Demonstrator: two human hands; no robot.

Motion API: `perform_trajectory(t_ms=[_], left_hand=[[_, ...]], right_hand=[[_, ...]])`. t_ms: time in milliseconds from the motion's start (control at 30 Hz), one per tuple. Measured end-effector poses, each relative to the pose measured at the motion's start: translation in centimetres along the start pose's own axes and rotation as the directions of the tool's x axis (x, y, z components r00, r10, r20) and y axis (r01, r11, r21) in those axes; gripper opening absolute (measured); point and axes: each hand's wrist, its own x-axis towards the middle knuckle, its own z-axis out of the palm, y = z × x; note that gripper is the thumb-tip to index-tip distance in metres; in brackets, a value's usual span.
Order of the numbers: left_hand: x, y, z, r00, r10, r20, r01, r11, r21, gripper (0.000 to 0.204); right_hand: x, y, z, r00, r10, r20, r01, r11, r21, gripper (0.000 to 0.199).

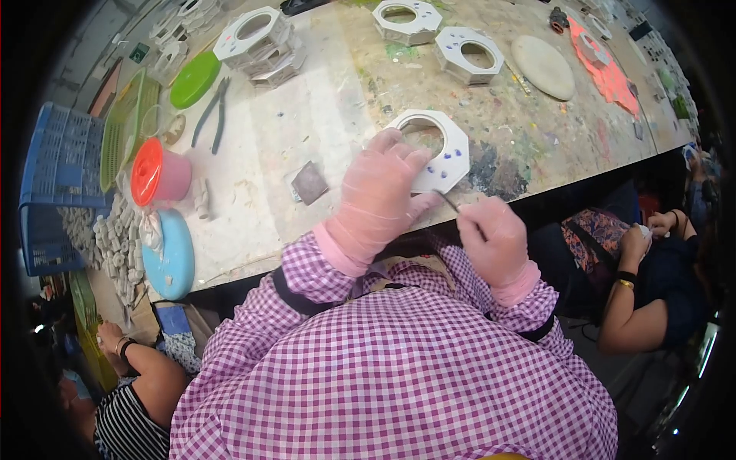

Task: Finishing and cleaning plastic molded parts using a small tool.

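We note the right hand (494,238), in a pink glove, pinching a thin metal tool (448,201). The left hand (379,192), fingers spread, presses flat on the white octagonal ring-shaped plaster frame (452,153) at the bench (261,153) edge, steadying it. Farther off: grey square tile (310,182), pliers (212,113), more frames (469,55).

A single head-worn fisheye view looked steeply down from above the person's chest, facing forward across the paint-stained bench (307,130). It sat close over the gloved hands at the near bench edge, while the far bench curved away toward the top rim. Dark vignette closed the corners, and seated people showed low at left and right.
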Motion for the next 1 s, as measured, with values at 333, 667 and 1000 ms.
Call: perform_trajectory(t_ms=[333, 667, 1000], left_hand=[[-2.1, -2.1, 1.5, 0.934, 0.065, -0.350, -0.168, 0.947, -0.272, 0.047], [-2.6, -2.5, 2.9, 0.923, -0.013, -0.385, -0.139, 0.921, -0.364, 0.045], [-3.0, -2.4, 3.5, 0.938, -0.193, -0.289, -0.001, 0.830, -0.557, 0.058]], right_hand=[[1.1, 0.2, 0.4, 0.999, 0.033, -0.018, -0.034, 0.998, -0.048, 0.013], [1.5, -0.6, 2.0, 0.997, -0.072, -0.034, 0.069, 0.995, -0.065, 0.005], [2.2, -0.2, 2.2, 0.997, -0.072, 0.023, 0.075, 0.969, -0.237, 0.003]])
